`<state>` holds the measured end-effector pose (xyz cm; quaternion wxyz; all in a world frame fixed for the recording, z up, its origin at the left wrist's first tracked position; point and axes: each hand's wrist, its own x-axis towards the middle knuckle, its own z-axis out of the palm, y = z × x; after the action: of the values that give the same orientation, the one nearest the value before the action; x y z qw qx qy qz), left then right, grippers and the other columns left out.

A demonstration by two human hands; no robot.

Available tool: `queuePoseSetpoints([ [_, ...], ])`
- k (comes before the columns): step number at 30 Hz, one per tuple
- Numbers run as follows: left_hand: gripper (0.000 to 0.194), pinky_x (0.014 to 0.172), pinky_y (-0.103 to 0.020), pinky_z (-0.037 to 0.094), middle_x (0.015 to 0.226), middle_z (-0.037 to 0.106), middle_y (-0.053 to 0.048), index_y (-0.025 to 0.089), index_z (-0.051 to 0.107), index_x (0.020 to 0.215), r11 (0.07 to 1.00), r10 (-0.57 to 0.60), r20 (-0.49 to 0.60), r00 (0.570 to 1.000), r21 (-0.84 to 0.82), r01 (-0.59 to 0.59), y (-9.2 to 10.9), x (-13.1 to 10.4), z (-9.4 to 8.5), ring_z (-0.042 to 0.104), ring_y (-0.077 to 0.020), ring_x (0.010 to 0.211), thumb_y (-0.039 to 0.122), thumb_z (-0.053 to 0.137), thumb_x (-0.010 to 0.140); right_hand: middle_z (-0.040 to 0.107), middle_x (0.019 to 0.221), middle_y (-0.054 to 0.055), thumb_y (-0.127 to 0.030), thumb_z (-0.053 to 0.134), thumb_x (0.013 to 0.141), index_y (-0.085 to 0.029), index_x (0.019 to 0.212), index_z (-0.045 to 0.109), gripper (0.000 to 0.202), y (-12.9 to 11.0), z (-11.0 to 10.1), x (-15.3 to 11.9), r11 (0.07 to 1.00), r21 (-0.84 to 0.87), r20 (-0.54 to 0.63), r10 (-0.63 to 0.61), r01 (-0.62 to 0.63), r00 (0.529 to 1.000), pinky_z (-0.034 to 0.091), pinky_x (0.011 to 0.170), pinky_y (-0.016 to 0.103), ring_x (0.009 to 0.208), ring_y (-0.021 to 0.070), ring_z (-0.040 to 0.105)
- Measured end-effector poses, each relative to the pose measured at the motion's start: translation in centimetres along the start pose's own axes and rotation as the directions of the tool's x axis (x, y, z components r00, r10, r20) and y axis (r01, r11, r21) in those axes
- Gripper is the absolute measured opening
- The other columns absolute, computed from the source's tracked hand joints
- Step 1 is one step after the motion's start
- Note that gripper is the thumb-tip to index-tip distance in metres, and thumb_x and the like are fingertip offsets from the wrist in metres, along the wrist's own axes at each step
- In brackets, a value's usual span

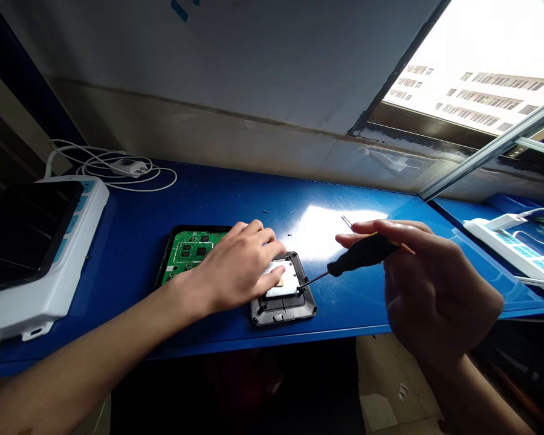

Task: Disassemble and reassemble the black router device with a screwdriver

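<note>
My right hand [435, 284] is closed around the dark handle of a screwdriver [362, 254]. The screwdriver's thin shaft slants down to the left, and its tip meets the right edge of a silver metal plate [291, 279] at a corner screw point. That plate lies in a black plastic cover [283, 314]. My left hand [240, 260] lies over the cover's left side, its thumb pressing the plate and its fingers curled over the far edge. Partly behind the left hand is a green circuit board [190, 251] in a black casing [163, 266].
Small dark screws [289, 234] lie on the blue table [217, 187]. Thin dark prongs [347, 222] show beside the right fingers. A white device with a black screen [31, 223] stands left, near a coiled white cable [158, 181]. A white power strip [512, 244] is at right.
</note>
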<state>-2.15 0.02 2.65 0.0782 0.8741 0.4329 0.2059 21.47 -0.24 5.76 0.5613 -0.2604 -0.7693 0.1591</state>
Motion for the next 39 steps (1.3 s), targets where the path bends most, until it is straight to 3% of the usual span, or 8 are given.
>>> queuePoseSetpoints([
  [3, 0.027, 0.089, -0.042, 0.045, 0.108, 0.072, -0.007, 0.015, 0.072, 0.121, 1.0, -0.003, 0.01, 1.0, 0.005, 0.003, 0.0, 0.0, -0.1, 0.059, -0.027, 0.104, 0.031, 0.061, 0.102, 0.076, 0.119, 0.008, -0.005, 0.063, 0.095, -0.026, 0.133, 0.069, 0.044, -0.2, -0.1, 0.0, 0.998, -0.055, 0.041, 0.022, -0.019, 0.999, 0.068, 0.08, 0.046, 0.097, 0.025, 0.079],
  [9, 0.027, 0.09, -0.042, 0.045, 0.11, 0.072, -0.008, 0.015, 0.071, 0.122, 1.0, -0.003, 0.023, 1.0, 0.009, 0.003, 0.0, -0.1, -0.2, 0.059, -0.0271, 0.104, 0.032, 0.06, 0.103, 0.07, 0.092, 0.002, -0.014, 0.078, 0.087, -0.034, 0.12, 0.076, 0.038, 0.3, -0.1, 0.6, 0.996, -0.084, -0.021, -0.017, 0.015, 1.0, 0.065, 0.062, 0.041, 0.081, 0.0218, 0.073],
  [15, 0.027, 0.09, -0.042, 0.044, 0.11, 0.072, -0.008, 0.016, 0.071, 0.121, 1.0, -0.006, 0.027, 1.0, 0.011, 0.005, 0.0, -0.1, -0.2, 0.059, -0.0269, 0.104, 0.032, 0.06, 0.103, 0.077, 0.115, 0.007, -0.014, 0.063, 0.097, -0.029, 0.128, 0.072, 0.035, -0.1, 0.2, 0.1, 0.998, -0.055, 0.011, 0.038, -0.037, 0.999, 0.069, 0.076, 0.046, 0.092, 0.0258, 0.079],
  [22, 0.027, 0.09, -0.042, 0.044, 0.109, 0.073, -0.007, 0.016, 0.071, 0.121, 1.0, -0.013, 0.029, 1.0, 0.009, 0.013, 0.0, 0.1, -0.2, 0.059, -0.0268, 0.103, 0.032, 0.061, 0.103, 0.075, 0.102, 0.004, 0.001, 0.07, 0.086, -0.027, 0.124, 0.074, 0.047, 0.3, -0.1, 0.8, 0.998, 0.035, 0.076, -0.051, 0.048, 0.996, 0.07, 0.072, 0.034, 0.093, 0.0201, 0.076],
  [31, 0.026, 0.088, -0.042, 0.044, 0.109, 0.072, -0.007, 0.016, 0.071, 0.12, 1.0, -0.001, 0.043, 0.999, 0.007, 0.0, 0.0, -0.2, -0.1, 0.059, -0.0263, 0.102, 0.033, 0.06, 0.103, 0.08, 0.114, 0.004, -0.003, 0.071, 0.088, -0.029, 0.125, 0.074, 0.046, 0.0, -0.4, 0.3, 0.997, -0.054, 0.053, 0.057, -0.054, 0.997, 0.072, 0.077, 0.041, 0.093, 0.0248, 0.081],
  [39, 0.029, 0.089, -0.042, 0.044, 0.11, 0.071, -0.007, 0.016, 0.07, 0.123, 1.0, 0.0, 0.081, 0.997, 0.013, -0.001, -0.2, 0.0, 0.1, 0.059, -0.0268, 0.103, 0.035, 0.06, 0.103, 0.076, 0.101, 0.003, -0.001, 0.073, 0.085, -0.027, 0.119, 0.075, 0.043, 0.1, -0.3, 1.0, 1.0, 0.025, 0.064, 0.012, -0.014, 0.998, 0.072, 0.07, 0.035, 0.092, 0.0207, 0.078],
])
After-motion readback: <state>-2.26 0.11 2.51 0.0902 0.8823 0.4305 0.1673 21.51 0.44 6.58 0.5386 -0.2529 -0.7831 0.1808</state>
